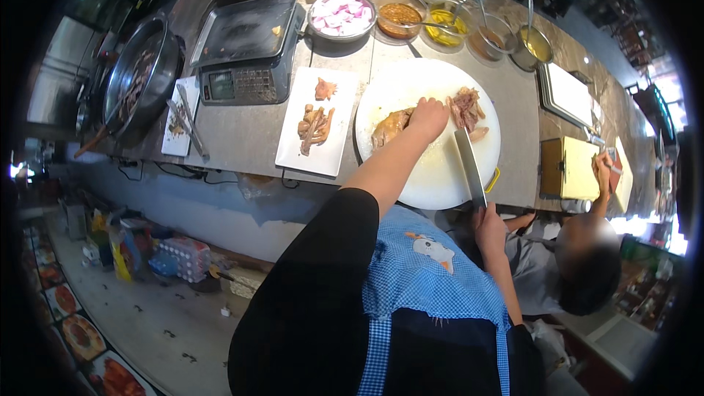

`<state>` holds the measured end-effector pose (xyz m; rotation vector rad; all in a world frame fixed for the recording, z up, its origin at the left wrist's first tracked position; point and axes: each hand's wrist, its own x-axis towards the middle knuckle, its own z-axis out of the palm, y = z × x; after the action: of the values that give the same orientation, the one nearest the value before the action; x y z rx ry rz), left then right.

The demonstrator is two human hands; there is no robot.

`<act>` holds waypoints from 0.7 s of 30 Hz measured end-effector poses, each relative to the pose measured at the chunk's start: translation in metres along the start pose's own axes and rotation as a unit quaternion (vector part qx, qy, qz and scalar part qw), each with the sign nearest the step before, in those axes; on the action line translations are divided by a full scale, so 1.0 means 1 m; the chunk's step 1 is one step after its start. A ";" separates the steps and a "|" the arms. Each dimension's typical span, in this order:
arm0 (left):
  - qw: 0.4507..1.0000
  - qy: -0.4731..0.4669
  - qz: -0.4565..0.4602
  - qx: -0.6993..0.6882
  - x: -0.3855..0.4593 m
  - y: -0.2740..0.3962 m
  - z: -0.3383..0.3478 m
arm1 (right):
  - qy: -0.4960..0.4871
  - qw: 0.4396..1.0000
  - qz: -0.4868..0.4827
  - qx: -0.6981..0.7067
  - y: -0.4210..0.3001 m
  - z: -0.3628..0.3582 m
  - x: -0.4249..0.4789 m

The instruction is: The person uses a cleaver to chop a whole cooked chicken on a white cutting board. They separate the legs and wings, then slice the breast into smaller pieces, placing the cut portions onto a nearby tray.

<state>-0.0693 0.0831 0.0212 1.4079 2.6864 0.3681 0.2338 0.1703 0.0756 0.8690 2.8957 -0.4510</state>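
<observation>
On a round white cutting board (423, 181) lies a piece of cooked poultry (390, 127) with yellowish skin. My left hand (430, 118) rests at its right end, fingers curled down and fingertips partly hidden, so a firm grip cannot be made out. In my right hand (489, 228), at the board's near edge, is the handle of a cleaver (470, 168). Its blade slants up over the right part of the board. The tip reaches a heap of torn poultry meat (466, 110) and a small pale piece (479, 133).
Left of the board, a rectangular white plate (290, 154) holds poultry feet and a head. Beyond stand a digital scale (242, 49), a bowl of chopped onions (342, 15) and a bowl of red-brown sauce (401, 15). A co-worker's hand (604, 168) works at the far right.
</observation>
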 end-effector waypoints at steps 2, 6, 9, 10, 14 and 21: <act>0.996 0.082 -0.007 -0.025 -0.002 0.002 0.012 | 0.005 1.000 0.000 -0.022 0.005 0.001 0.005; 0.969 0.197 -0.006 -0.146 -0.042 -0.023 -0.004 | 0.018 0.999 -0.032 -0.004 0.008 0.000 0.006; 0.875 0.165 -0.255 -0.378 -0.122 -0.055 -0.036 | -0.018 1.000 0.007 0.012 0.000 -0.008 0.005; 0.862 0.206 -0.235 -0.400 -0.153 -0.075 -0.032 | -0.019 1.000 0.016 0.019 -0.003 -0.009 0.004; 0.876 0.231 -0.369 -0.208 -0.247 -0.128 -0.018 | 0.001 1.000 0.001 0.020 -0.003 -0.005 0.002; 0.910 0.254 -0.326 -0.018 -0.254 -0.116 -0.028 | 0.013 0.999 -0.022 0.023 -0.001 -0.002 0.008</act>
<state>-0.0218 -0.1928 0.0105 0.3496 3.3059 0.7866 0.2263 0.1742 0.0761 0.8246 2.9444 -0.5164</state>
